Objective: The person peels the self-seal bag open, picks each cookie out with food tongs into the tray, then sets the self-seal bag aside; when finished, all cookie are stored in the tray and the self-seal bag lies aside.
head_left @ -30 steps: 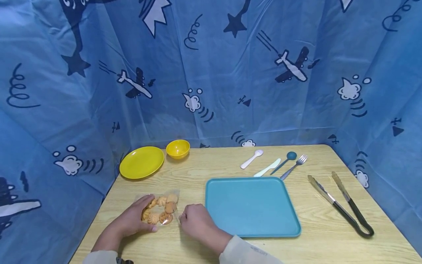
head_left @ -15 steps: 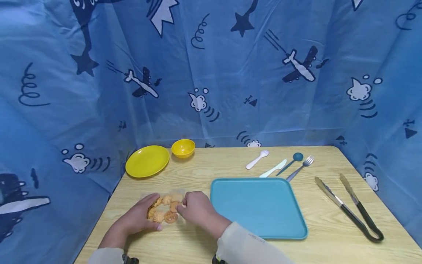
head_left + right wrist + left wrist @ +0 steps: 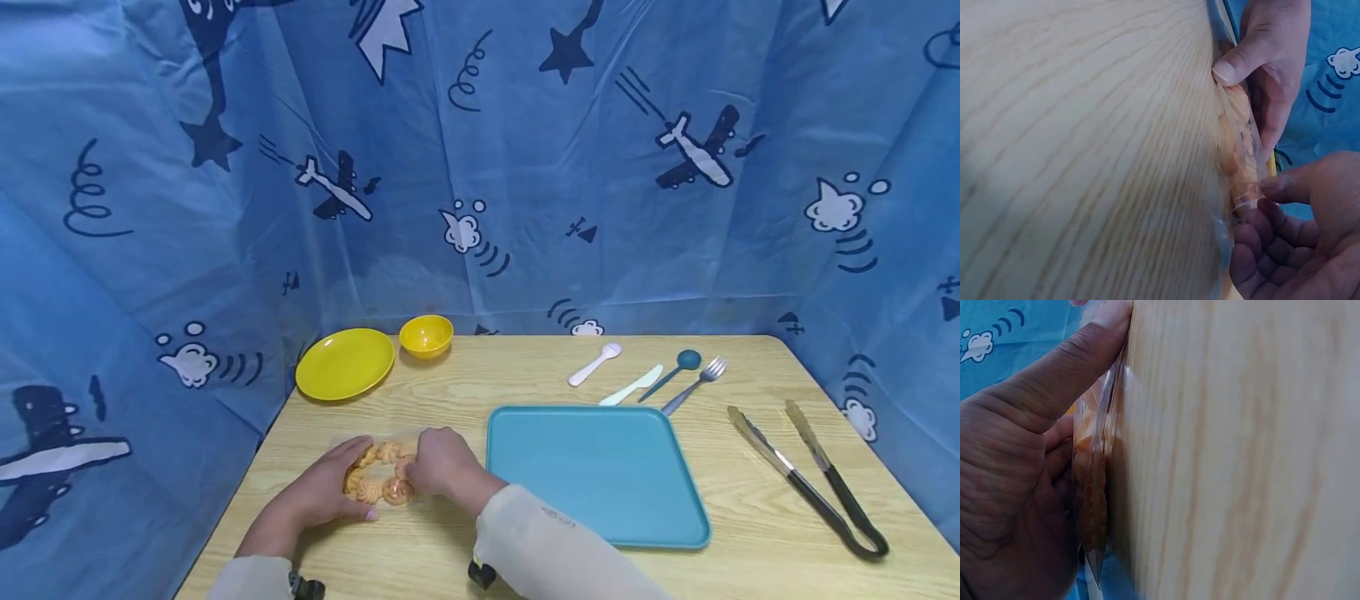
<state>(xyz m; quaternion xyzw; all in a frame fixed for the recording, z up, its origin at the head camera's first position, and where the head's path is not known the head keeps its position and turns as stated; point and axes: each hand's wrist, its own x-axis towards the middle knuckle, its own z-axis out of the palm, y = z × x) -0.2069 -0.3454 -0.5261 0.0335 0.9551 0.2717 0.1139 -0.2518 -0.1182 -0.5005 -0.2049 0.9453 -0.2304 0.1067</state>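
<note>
Evidently steadied from both ends, a clear, flat plastic bag of golden-brown cookies [image 3: 381, 478] sits in the head view left of the rectangular blue tray [image 3: 592, 475], on or just above the pale wood-grained table [image 3: 390, 558]; the left hand [image 3: 324, 490] grips its left end, thumb spread from the fingers by the bag, while the right hand [image 3: 442, 463], mostly curled, meets its right end. In the left wrist view, the left thumb presses along the bag's edge, probably to stop it sliding. In the right wrist view, the right thumb and fingers pinch the thin plastic margin, presumably because gripping there spares the cookies.
</note>
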